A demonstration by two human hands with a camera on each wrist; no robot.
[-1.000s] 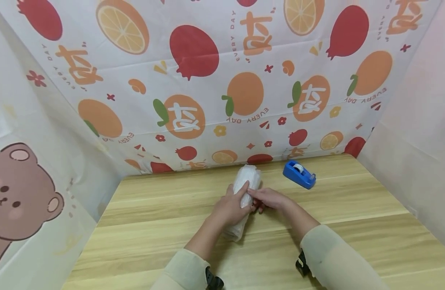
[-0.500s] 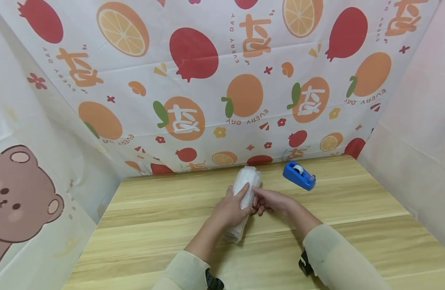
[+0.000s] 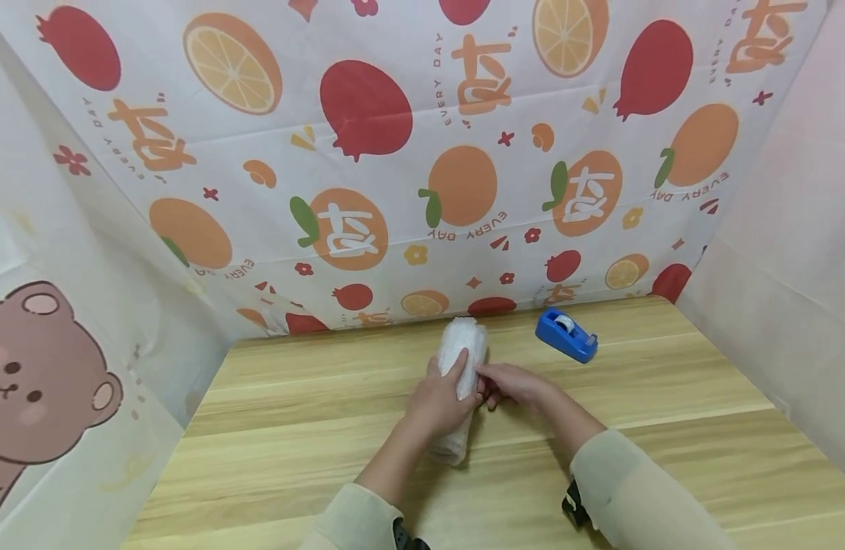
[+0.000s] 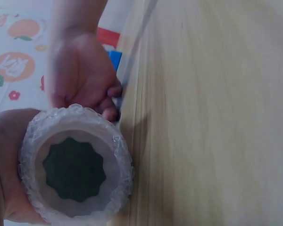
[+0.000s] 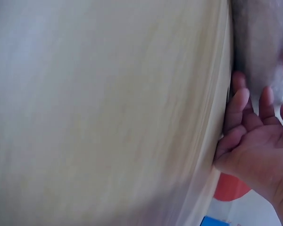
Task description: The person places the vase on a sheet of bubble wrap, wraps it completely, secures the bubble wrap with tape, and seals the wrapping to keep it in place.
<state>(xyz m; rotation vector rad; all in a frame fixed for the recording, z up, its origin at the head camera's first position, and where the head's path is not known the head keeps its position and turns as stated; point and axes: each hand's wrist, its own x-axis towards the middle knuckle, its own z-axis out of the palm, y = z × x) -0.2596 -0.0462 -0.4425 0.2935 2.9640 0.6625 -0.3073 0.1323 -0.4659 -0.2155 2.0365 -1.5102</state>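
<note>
A roll of bubble wrap (image 3: 460,340) lies lengthwise on the wooden table. In the left wrist view its near end (image 4: 125,162) shows a clear bubbly ring around a pale inner wall and a dark, scalloped centre. My left hand (image 3: 438,401) grips the roll's middle from the left, thumb along its top. Against the roll's right side is my right hand (image 3: 515,383). In the right wrist view its fingers (image 5: 236,108) are loosely bent, with the fingertips at the wrap close to the tabletop. The left fingers under the roll are mostly hidden.
A blue tape dispenser (image 3: 567,336) holding a roll of tape stands at the back right of the table (image 3: 292,428). A fruit-printed cloth (image 3: 395,168) hangs along the back edge. Pale cloths hang at both sides, the left one with a printed bear (image 3: 44,374).
The roll has shifted slightly left along with my left hand. My right thumb has come off the roll's top to its right edge. The head view has tilted slightly up.
</note>
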